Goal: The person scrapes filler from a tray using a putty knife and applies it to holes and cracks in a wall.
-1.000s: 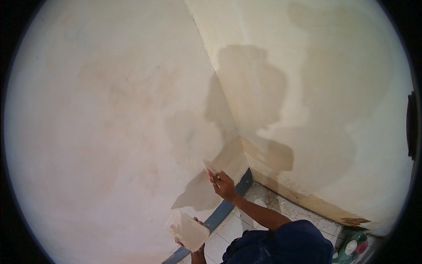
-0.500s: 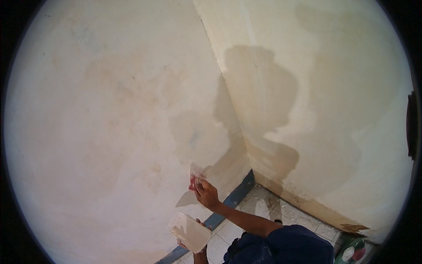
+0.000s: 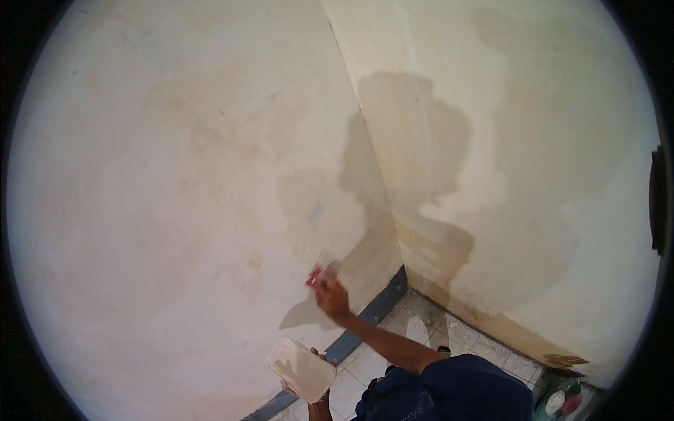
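Observation:
My right hand is closed around a red-handled scraper, held up at the pale left wall. The scraper's blade is smeared by motion; it is at or very near the wall, and I cannot tell whether it touches. Lower down, my left hand grips a whitish rectangular tub from beneath and along its sides. The tub is tilted, with its open top facing up, and a pale layer seems to coat its inside. My left fingers show at both edges of the tub.
A second wall meets the first in a corner and carries my shadow. Dark blue skirting runs along the left wall's foot. Below are light floor tiles, stained near the corner. A green container with pale and red things stands at lower right.
My right hand and the scraper have moved slightly up and to the right along the wall, and the scraper has turned. The tub in my left hand stays almost where it was.

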Demonstrator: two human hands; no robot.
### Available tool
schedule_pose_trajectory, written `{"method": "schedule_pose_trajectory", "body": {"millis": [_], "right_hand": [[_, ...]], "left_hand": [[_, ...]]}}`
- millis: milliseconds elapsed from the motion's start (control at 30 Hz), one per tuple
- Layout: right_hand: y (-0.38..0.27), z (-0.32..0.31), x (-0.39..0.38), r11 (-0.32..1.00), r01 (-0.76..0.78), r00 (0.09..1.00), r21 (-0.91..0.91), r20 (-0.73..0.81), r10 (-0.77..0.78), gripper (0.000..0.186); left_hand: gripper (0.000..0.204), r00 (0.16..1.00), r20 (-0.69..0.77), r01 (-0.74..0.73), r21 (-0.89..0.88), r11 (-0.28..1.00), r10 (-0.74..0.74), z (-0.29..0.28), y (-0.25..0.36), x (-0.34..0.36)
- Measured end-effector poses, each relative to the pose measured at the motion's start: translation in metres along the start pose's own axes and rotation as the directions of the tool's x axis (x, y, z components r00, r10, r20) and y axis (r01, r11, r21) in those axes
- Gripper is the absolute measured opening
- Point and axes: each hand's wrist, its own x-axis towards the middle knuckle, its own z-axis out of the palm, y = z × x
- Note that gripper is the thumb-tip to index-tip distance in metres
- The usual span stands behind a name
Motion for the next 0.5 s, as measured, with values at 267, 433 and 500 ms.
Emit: {"method": "schedule_pose_trajectory", "body": {"millis": [267,433,500], "right_hand": [[-0.023,-0.059,-0.037,0.969,-0.162,0.986,0.186,0.074,0.15,0.018],[0.035,-0.063,0.082,0.971,0.049,0.934,-0.235,-0.333,-0.128,0.02],[0.034,-0.042,0.087,0.978,-0.041,0.959,-0.204,-0.284,-0.019,0.02]], "left_hand": [[0.098,0.998,-0.021,-0.059,0.021,0.998,0.059,-0.021,0.062,-0.05],[0.1,0.996,0.004,-0.092,0.021,0.996,0.092,-0.016,0.086,-0.058],[0.099,0.997,-0.002,-0.081,0.001,0.997,0.081,-0.013,0.093,-0.058]]}}
